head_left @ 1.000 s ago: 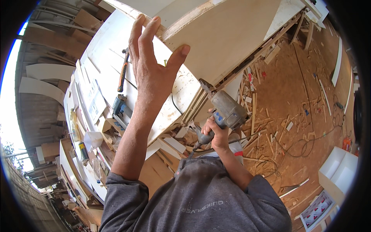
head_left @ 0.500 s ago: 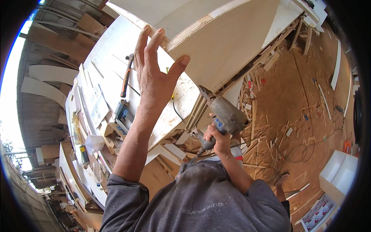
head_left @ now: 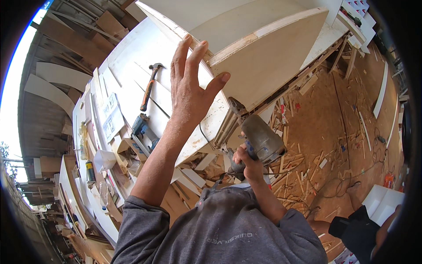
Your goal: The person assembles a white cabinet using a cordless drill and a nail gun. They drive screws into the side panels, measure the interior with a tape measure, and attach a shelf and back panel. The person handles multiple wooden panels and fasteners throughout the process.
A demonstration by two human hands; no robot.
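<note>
My left hand (head_left: 191,94) has its fingers stretched and spread, with the fingertips against the edge of an upright pale panel (head_left: 169,26) and the thumb held apart. In my right hand (head_left: 250,163) is a grey nail gun (head_left: 266,140), gripped by its handle, the nose tilted up toward the lower side of a curved-top wooden panel (head_left: 272,61). The two panels meet in a corner on the white worktop (head_left: 127,59). Whether the nose touches the wood, I cannot tell.
Left of my forearm lie a hammer (head_left: 150,88), a blue power tool (head_left: 146,131) and a printed sheet (head_left: 113,116). Wood scraps and a thin hose (head_left: 340,189) litter the brown floor (head_left: 316,119). Another person in dark shorts (head_left: 358,229) is at lower right, by a white box (head_left: 382,202).
The view has shifted slightly, so the panels and tools appear a little displaced. Another person has come into view at lower right. My hands keep about the same pose, nail gun still held.
</note>
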